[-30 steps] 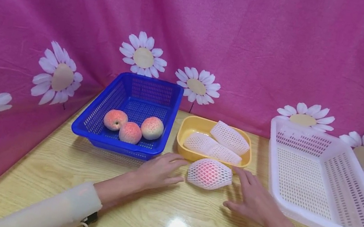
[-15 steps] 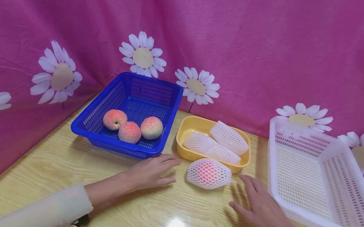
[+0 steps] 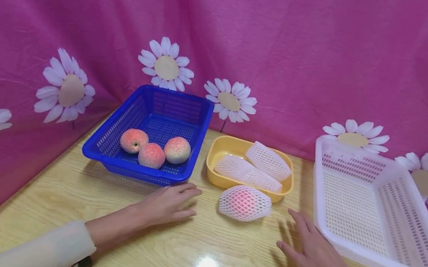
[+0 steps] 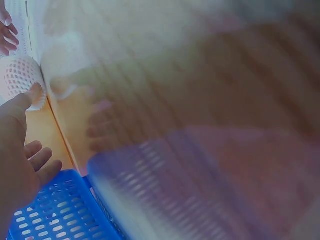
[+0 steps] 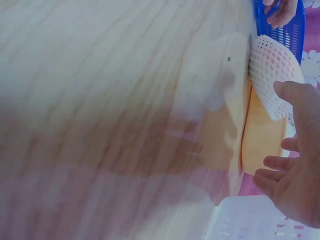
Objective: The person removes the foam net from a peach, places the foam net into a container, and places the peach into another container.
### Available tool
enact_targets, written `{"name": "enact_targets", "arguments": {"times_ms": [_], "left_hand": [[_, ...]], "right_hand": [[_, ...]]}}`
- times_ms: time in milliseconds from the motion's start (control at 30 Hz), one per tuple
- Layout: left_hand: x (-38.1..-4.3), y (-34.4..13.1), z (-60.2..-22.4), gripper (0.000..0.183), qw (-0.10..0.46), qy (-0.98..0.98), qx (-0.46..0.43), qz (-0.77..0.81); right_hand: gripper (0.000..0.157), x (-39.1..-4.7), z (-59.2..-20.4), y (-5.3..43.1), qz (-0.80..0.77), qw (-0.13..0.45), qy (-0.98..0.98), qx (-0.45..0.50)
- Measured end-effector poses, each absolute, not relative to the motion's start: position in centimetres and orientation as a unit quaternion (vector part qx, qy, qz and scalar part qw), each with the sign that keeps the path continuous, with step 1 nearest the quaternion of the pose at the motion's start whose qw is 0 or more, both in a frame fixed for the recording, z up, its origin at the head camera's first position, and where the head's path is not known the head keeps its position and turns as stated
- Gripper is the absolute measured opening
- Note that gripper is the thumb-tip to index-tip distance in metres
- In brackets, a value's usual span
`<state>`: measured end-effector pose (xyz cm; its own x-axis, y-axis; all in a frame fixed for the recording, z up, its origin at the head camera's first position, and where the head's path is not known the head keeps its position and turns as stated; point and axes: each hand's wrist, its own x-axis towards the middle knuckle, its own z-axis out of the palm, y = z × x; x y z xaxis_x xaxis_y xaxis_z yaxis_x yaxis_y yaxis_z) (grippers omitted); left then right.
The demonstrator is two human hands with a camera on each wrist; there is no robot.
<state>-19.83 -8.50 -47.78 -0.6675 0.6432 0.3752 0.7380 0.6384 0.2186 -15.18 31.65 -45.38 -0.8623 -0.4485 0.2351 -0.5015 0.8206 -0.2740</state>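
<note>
A peach in a white foam net sleeve [image 3: 245, 203] lies on the wooden table, just in front of the yellow tray [image 3: 217, 179]. My left hand [image 3: 169, 204] is to its left with fingers extended, holding nothing, close to the front of the blue basket [image 3: 136, 170]. On the other side my right hand [image 3: 315, 251] is also apart from the netted peach, its fingers loosely spread. Two more foam net sleeves [image 3: 270, 161] lie in the yellow tray. In the right wrist view the netted peach [image 5: 272, 70] appears beyond the right thumb.
Three bare peaches [image 3: 152, 155] sit in the front of the blue basket. A white basket [image 3: 353, 211] stands at the right with nothing seen in it. A magenta flowered cloth [image 3: 292, 62] hangs behind the table [image 3: 161, 256].
Both hands have drawn away from the netted peach, the left one to the left and the right one to the right. The peach stays where it was.
</note>
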Motion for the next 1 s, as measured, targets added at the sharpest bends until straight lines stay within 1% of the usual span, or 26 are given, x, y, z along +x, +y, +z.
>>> {"name": "enact_targets", "arguments": {"times_ms": [133,367,533,733,1000], "left_hand": [[-19.5,-9.0,-48.0,0.051,0.127,-0.898,-0.381,-0.180],[-19.1,-9.6,-48.1,0.052,0.120,-0.905,-0.374,-0.164],[-18.9,-10.0,-48.2,0.051,0.113,-0.907,-0.370,-0.169],[-18.9,-10.0,-48.1,0.052,0.113,-0.905,-0.374,-0.171],[-19.5,-9.2,-47.5,0.054,0.111,-0.892,-0.394,-0.191]], "right_hand": [[0.077,-14.8,-45.6,32.0,0.163,0.086,-0.950,0.252],[0.083,-14.3,-45.9,32.5,0.163,0.097,-0.949,0.251],[0.083,-14.0,-46.0,32.8,0.161,0.097,-0.949,0.251],[0.080,-13.8,-45.9,32.5,0.169,0.080,-0.952,0.244],[0.081,-14.6,-45.6,31.0,0.171,0.088,-0.947,0.257]]}}
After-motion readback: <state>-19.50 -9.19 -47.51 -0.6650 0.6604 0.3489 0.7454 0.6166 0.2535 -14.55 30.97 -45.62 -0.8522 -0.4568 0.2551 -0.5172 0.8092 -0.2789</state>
